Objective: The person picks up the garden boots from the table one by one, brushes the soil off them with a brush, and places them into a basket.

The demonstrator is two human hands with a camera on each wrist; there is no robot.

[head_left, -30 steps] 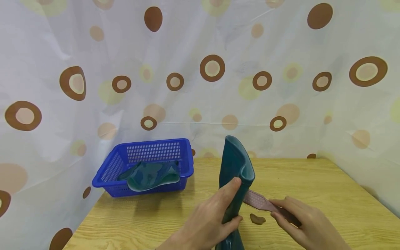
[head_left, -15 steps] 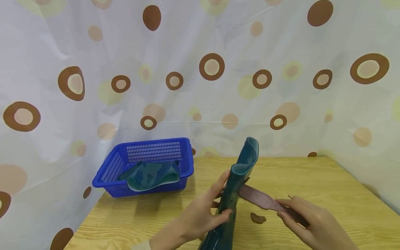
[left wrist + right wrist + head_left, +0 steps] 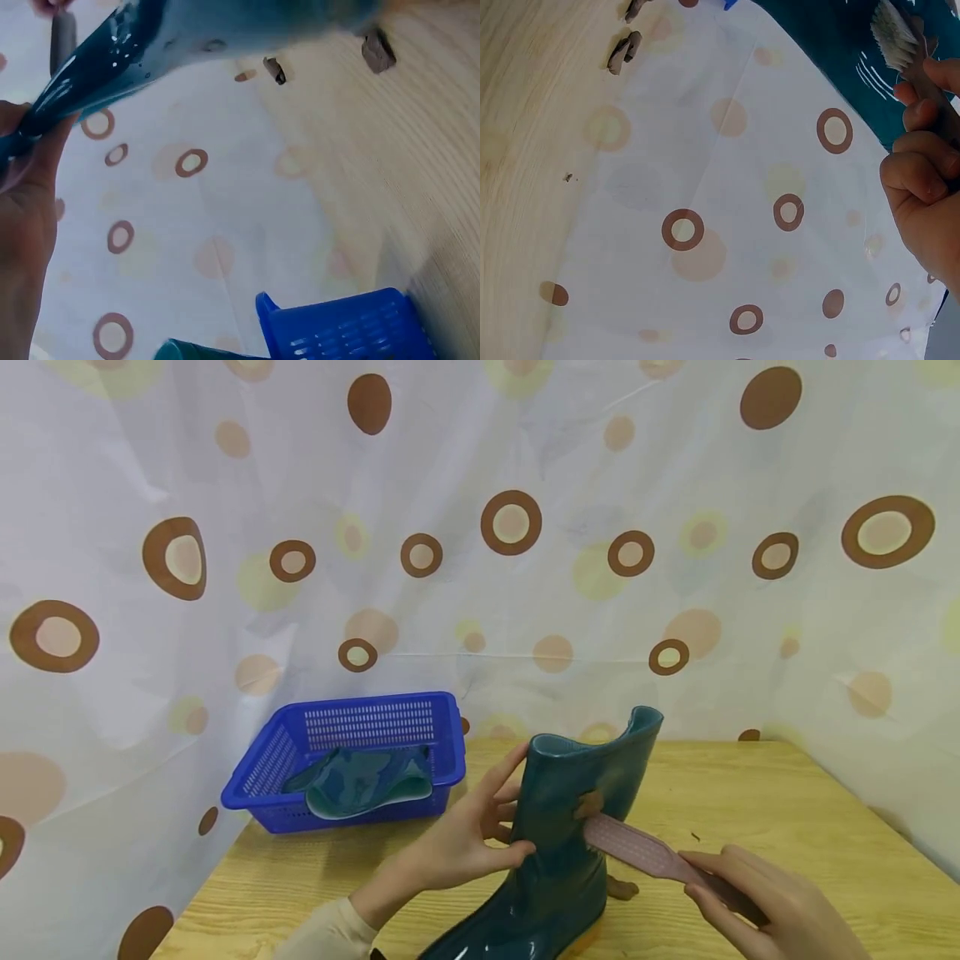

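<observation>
A dark teal rubber boot (image 3: pixel 558 835) stands at the table's front, sole down and toe toward the lower left, its collar pressed partly flat. My left hand (image 3: pixel 465 839) grips the shaft's left side, thumb in front; the left wrist view shows this hand (image 3: pixel 26 232) at the boot's upper end. My right hand (image 3: pixel 772 902) holds a pinkish-brown brush (image 3: pixel 633 847) by its handle. Its head is against the shaft, just below a brown muddy clump (image 3: pixel 589 803) stuck there. Pale bristles (image 3: pixel 892 37) show in the right wrist view.
A blue plastic basket (image 3: pixel 455 764) at the back left holds another teal boot (image 3: pixel 367 783), its collar over the front rim. A brown lump (image 3: pixel 621 887) lies on the wooden table (image 3: pixel 750 793) behind the boot's heel. A patterned white sheet (image 3: pixel 510 602) hangs behind.
The boot has turned from edge-on to side-on, its toe swinging left and its collar shifting right. The brown clump on the shaft has come into view. My right hand and the brush moved slightly right.
</observation>
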